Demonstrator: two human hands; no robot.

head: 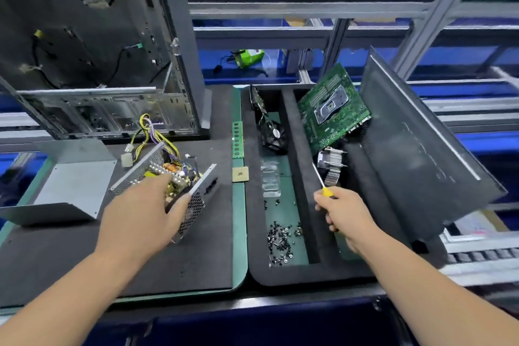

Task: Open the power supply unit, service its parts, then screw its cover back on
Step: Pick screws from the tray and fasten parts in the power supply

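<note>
Head view: left hand (146, 213) grips opened power supply (171, 177); right hand (341, 213) holds screwdriver (323, 182).

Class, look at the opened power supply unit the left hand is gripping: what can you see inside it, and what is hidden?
Inside the power supply unit: a circuit board with a copper coil, and wires leading out the back. The left hand covers the near part.
</note>
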